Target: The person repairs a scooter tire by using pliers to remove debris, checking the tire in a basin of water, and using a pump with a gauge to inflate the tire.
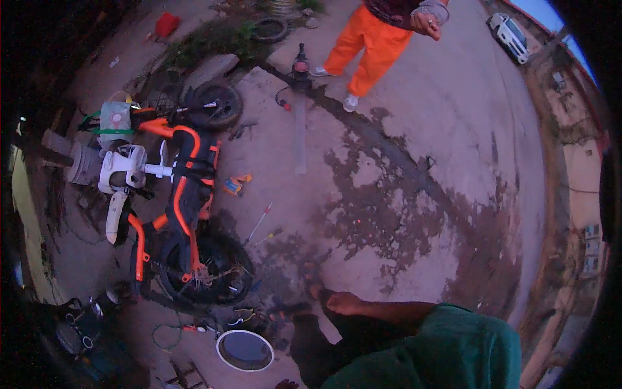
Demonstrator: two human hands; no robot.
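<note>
My right hand (345, 303) is low in front of me, at the end of a bare forearm below a green sleeve (447, 350). Its fingers look curled, and nothing shows in them. Dark fingers of my left hand (287, 384) just reach the lower edge, too cut off to read. To the left is an orange and black two-wheeler (184, 181), with its rear or front wheel (207, 269) towards me. A round grey dish with a white rim (245, 350) lies closest to my hands. Yellow-handled pliers (243, 318) lie just beyond it.
Someone in orange trousers (372, 48) stands ahead. A red and black tool (300, 68) sits near their feet. An orange and blue packet (236, 185) and a thin red-tipped rod (260, 222) lie beside the two-wheeler. A white bucket (84, 163) stands behind it; wet patches (389, 207) darken the ground.
</note>
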